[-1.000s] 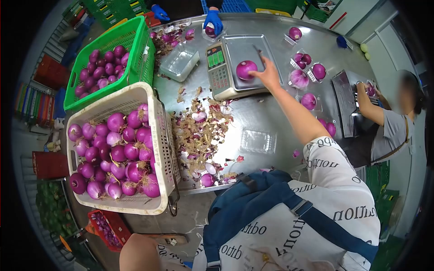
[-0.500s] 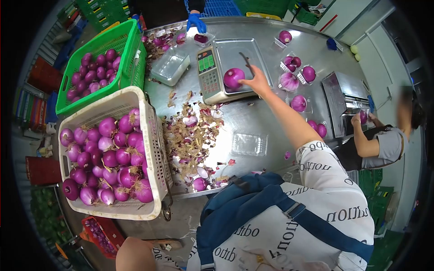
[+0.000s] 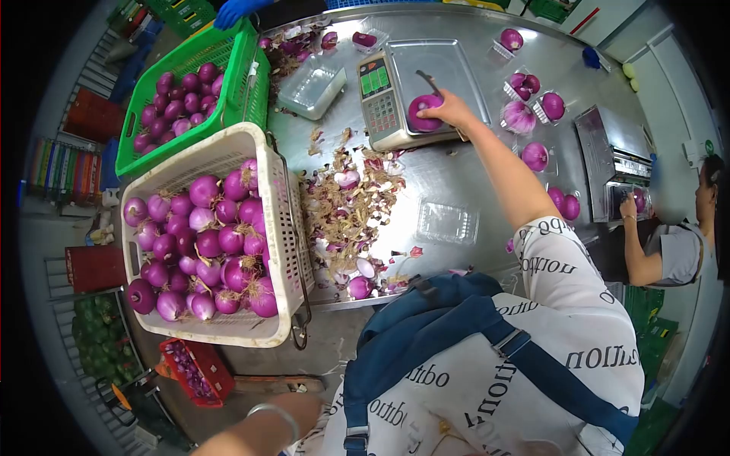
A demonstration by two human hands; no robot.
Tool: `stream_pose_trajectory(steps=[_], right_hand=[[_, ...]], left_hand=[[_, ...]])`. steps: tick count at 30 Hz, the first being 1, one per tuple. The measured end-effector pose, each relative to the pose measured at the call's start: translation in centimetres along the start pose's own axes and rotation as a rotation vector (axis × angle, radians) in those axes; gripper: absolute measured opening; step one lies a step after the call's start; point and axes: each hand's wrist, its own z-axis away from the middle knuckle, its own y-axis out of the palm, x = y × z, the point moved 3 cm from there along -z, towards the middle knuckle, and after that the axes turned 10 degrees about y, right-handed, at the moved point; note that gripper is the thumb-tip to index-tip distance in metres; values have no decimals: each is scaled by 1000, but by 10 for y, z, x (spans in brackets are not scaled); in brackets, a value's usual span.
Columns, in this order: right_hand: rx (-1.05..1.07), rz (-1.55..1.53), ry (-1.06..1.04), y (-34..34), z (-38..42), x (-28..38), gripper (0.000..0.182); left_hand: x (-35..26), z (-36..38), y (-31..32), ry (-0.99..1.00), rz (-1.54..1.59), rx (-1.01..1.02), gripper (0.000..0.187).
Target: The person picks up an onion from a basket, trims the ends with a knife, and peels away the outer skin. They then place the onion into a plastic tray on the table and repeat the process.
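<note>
My right hand (image 3: 453, 111) is at the scale (image 3: 380, 106), its fingers closed round a knife and against a red onion (image 3: 423, 114) on the metal pan (image 3: 456, 68). The knife's dark blade (image 3: 428, 82) sticks out past the onion, up and to the left. My left arm enters at the bottom edge with a bracelet on the wrist; the left hand (image 3: 306, 413) is low beside my body, its fingers hidden. Beside the scale are a clear plastic tray (image 3: 310, 85) and a heap of onion skins (image 3: 350, 197). An open clear box (image 3: 447, 223) lies nearer me.
A white crate (image 3: 285, 228) and a green crate (image 3: 255, 83) of red onions stand left. Packed onions (image 3: 519, 118) line the table's right side, near a steel machine (image 3: 601, 152). Another person (image 3: 669, 251) works there. A blue-gloved hand (image 3: 239, 11) is at the top left.
The view has shifted, moving the table up and right in the picture. My right hand has come further over the onion. The gloved hand has left the small tray, moving left toward the green crate.
</note>
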Motion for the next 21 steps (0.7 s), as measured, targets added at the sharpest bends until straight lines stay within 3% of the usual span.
stream_pose_trajectory(steps=[3, 5, 6, 7, 8, 9, 12, 14, 15, 17, 19, 21], right_hand=[[95, -246, 278, -13, 26, 9, 67], [174, -484, 417, -18, 31, -7, 65], [251, -561, 392, -19, 46, -6, 55], [290, -653, 405, -18, 62, -9, 52], [330, -744, 425, -13, 81, -15, 48], [369, -831, 445, -8, 104, -19, 45], [432, -942, 561, 13, 190, -27, 36], [467, -1009, 687, 30, 237, -45, 33], [480, -1028, 762, 37, 257, -56, 32], [437, -1070, 750, 49, 285, -70, 30], [396, -1106, 734, 58, 300, -78, 28], [255, -985, 679, 51, 304, -71, 29]], left_hand=[[-10, 59, 11, -254, -202, 127, 41], [-25, 106, 10, -596, 47, 432, 45], [-37, 129, 21, -770, 114, 569, 46], [-54, 152, 33, -1072, 234, 679, 38], [-60, 183, 29, -1239, 385, 876, 48], [-76, 218, 29, -1487, 450, 937, 49], [-114, 310, 33, -1620, 441, 1490, 77], [-140, 364, 27, -1669, 558, 1533, 91], [-152, 385, 27, -1834, 609, 1491, 99], [-174, 423, 27, -1895, 741, 1351, 99], [-184, 441, 29, -1696, 651, 1443, 98], [-176, 429, 44, -1699, 665, 1481, 92]])
